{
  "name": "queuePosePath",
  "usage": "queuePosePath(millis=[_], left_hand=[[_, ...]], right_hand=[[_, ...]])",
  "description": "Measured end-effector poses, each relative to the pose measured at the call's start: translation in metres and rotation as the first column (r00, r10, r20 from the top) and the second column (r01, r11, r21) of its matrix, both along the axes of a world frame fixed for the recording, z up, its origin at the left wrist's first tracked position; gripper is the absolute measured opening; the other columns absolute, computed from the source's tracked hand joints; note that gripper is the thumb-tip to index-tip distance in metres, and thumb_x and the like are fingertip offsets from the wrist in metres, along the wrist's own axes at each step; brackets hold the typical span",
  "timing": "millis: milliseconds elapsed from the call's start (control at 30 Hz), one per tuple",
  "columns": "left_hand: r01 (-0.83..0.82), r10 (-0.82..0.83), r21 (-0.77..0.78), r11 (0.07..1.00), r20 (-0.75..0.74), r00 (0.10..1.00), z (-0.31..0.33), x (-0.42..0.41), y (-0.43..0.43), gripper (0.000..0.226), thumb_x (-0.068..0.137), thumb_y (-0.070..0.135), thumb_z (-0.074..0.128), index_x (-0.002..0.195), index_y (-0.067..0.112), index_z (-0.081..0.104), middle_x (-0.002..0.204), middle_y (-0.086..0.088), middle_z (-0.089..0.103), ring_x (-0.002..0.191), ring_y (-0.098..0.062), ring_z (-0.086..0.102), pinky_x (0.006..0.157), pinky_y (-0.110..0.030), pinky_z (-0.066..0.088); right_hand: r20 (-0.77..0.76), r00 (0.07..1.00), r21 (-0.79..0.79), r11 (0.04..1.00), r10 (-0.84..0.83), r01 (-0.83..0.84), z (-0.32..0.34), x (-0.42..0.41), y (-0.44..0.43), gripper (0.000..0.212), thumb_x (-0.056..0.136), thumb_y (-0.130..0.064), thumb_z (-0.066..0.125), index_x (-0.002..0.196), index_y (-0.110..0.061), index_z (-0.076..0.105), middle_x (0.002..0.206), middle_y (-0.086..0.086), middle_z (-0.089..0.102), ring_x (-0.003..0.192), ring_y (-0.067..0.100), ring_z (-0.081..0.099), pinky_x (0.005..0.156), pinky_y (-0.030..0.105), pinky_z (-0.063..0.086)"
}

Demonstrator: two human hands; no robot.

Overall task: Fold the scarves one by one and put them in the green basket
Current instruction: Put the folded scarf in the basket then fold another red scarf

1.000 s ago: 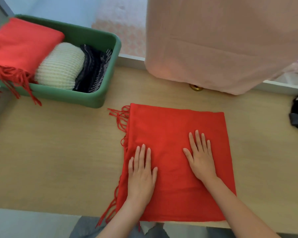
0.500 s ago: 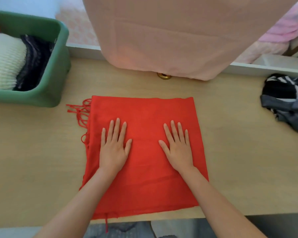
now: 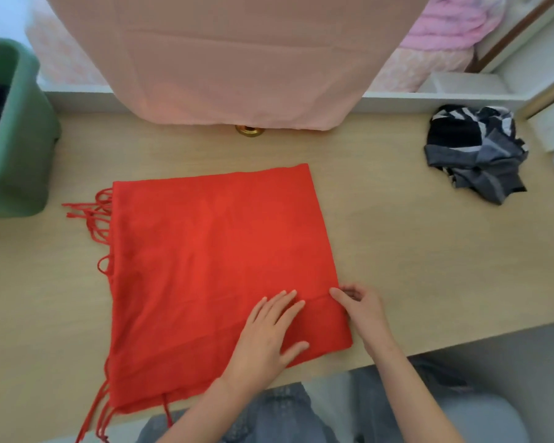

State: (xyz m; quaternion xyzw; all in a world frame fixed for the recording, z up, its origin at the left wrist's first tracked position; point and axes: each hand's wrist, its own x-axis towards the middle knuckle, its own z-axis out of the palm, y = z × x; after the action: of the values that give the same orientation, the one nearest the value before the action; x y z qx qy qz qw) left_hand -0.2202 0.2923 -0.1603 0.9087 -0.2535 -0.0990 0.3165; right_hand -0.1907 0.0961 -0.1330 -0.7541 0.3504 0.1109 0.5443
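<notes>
In the middle of the wooden table (image 3: 413, 251) lies the red scarf (image 3: 205, 251), folded into a rough square, its fringe (image 3: 93, 219) trailing off the left edge and its near edge hanging slightly over the table's front. Half a second ago both hands lay flat, side by side, on the middle of the cloth, smoothing it. Now they have moved to the near right corner. The left hand (image 3: 266, 337) rests palm down with fingers straight, pressing the cloth to the table. The right hand (image 3: 365, 314) has left the top surface and sits at the scarf's right edge, thumb and curled fingers closed on that edge in what looks like a pinch. A faint crease runs from that grip toward the left fingertips.

This suggests the smoothing is done and another fold is starting, probably right edge carried over toward the fringe, with the left hand as anchor. The scarf is not yet ready for the basket.

The green basket (image 3: 20, 148) stands well apart at the far left, mostly out of view, with something dark inside. A crumpled black and grey scarf (image 3: 474, 151) waits at the far right, likely next in turn. A pink cloth (image 3: 237, 59) hangs over the back of the table, a small brass object (image 3: 250, 129) just under its hem.
</notes>
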Motion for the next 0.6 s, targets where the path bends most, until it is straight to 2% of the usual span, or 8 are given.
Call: queuePosePath(millis=[100, 167, 233, 267, 333, 433, 533, 600], left_hand=[[-0.232, 0.16, -0.22, 0.947, -0.304, 0.939, 0.016, 0.003, -0.014, 0.06, 0.083, 0.06, 0.057, 0.135, 0.031, 0.048, 0.135, 0.02, 0.047, 0.12, 0.006, 0.046, 0.103, -0.015, 0.032], [-0.553, 0.272, -0.358, 0.752, -0.595, 0.756, 0.026, 0.015, -0.022, 0.047, 0.084, 0.044, 0.067, 0.126, 0.03, 0.054, 0.122, 0.014, 0.058, 0.104, 0.006, 0.057, 0.09, -0.011, 0.042], [-0.763, 0.342, -0.332, 0.554, -0.745, 0.572, 0.028, 0.031, -0.023, 0.037, 0.084, 0.03, 0.07, 0.119, 0.024, 0.058, 0.112, 0.009, 0.064, 0.096, 0.004, 0.06, 0.081, -0.007, 0.042], [-0.784, 0.39, -0.302, 0.542, -0.735, 0.554, 0.026, 0.038, -0.021, 0.034, 0.084, 0.025, 0.071, 0.116, 0.022, 0.058, 0.108, 0.01, 0.064, 0.095, 0.004, 0.059, 0.079, -0.004, 0.041], [-0.759, 0.451, -0.257, 0.599, -0.675, 0.584, 0.021, 0.046, -0.015, 0.028, 0.083, 0.018, 0.072, 0.109, 0.02, 0.061, 0.099, 0.013, 0.063, 0.091, 0.0, 0.058, 0.076, -0.003, 0.04], [-0.764, 0.473, -0.228, 0.604, -0.668, 0.574, 0.013, 0.048, -0.009, 0.015, 0.084, 0.014, 0.071, 0.097, 0.018, 0.066, 0.094, 0.004, 0.069, 0.096, -0.014, 0.064, 0.086, -0.022, 0.048], [-0.772, 0.511, -0.208, 0.601, -0.643, 0.571, 0.006, 0.045, -0.002, 0.011, 0.087, 0.012, 0.068, 0.096, 0.017, 0.067, 0.093, 0.004, 0.069, 0.097, -0.016, 0.064, 0.092, -0.031, 0.048], [-0.744, 0.532, -0.205, 0.636, -0.581, 0.616, 0.005, 0.043, 0.003, 0.011, 0.088, 0.011, 0.066, 0.096, 0.019, 0.066, 0.09, 0.011, 0.067, 0.094, -0.014, 0.064, 0.089, -0.024, 0.047]], right_hand=[[0.081, 0.996, 0.097, 0.995, -0.037, 0.029, 0.01, 0.006, 0.014, 0.007, 0.085, -0.01, 0.069, 0.082, -0.015, 0.065, 0.08, 0.007, 0.065, 0.072, 0.015, 0.059, 0.062, 0.022, 0.046], [0.133, 0.99, 0.172, 0.983, 0.042, -0.065, 0.017, 0.01, 0.03, 0.012, 0.089, -0.007, 0.063, 0.087, -0.019, 0.066, 0.081, 0.002, 0.066, 0.067, 0.006, 0.06, 0.056, 0.018, 0.046], [0.174, 0.962, 0.209, 0.946, 0.212, -0.246, 0.018, 0.011, 0.046, 0.025, 0.094, -0.002, 0.052, 0.096, -0.022, 0.067, 0.083, -0.002, 0.066, 0.065, 0.001, 0.06, 0.056, 0.018, 0.049], [0.189, 0.942, 0.204, 0.927, 0.279, -0.315, 0.017, 0.01, 0.052, 0.03, 0.095, 0.001, 0.048, 0.099, -0.022, 0.066, 0.085, -0.003, 0.067, 0.066, 0.001, 0.06, 0.058, 0.018, 0.05], [0.217, 0.936, 0.201, 0.926, 0.276, -0.32, 0.014, 0.007, 0.054, 0.035, 0.096, 0.003, 0.044, 0.102, -0.023, 0.065, 0.089, -0.004, 0.068, 0.069, 0.003, 0.062, 0.062, 0.019, 0.05], [0.244, 0.967, 0.192, 0.973, 0.078, -0.127, 0.012, -0.001, 0.038, 0.03, 0.096, -0.001, 0.049, 0.098, -0.025, 0.065, 0.088, -0.004, 0.07, 0.068, 0.005, 0.062, 0.06, 0.019, 0.05], [0.207, 0.977, -0.001, 0.999, 0.041, -0.042, 0.003, -0.008, 0.025, 0.015, 0.09, -0.016, 0.064, 0.095, -0.03, 0.064, 0.092, -0.007, 0.068, 0.08, 0.009, 0.062, 0.073, 0.023, 0.049], [0.166, 0.982, -0.122, 0.99, 0.086, -0.066, -0.004, -0.01, 0.031, 0.019, 0.084, -0.028, 0.071, 0.102, -0.027, 0.063, 0.101, -0.007, 0.063, 0.092, 0.009, 0.059, 0.082, 0.023, 0.047]])
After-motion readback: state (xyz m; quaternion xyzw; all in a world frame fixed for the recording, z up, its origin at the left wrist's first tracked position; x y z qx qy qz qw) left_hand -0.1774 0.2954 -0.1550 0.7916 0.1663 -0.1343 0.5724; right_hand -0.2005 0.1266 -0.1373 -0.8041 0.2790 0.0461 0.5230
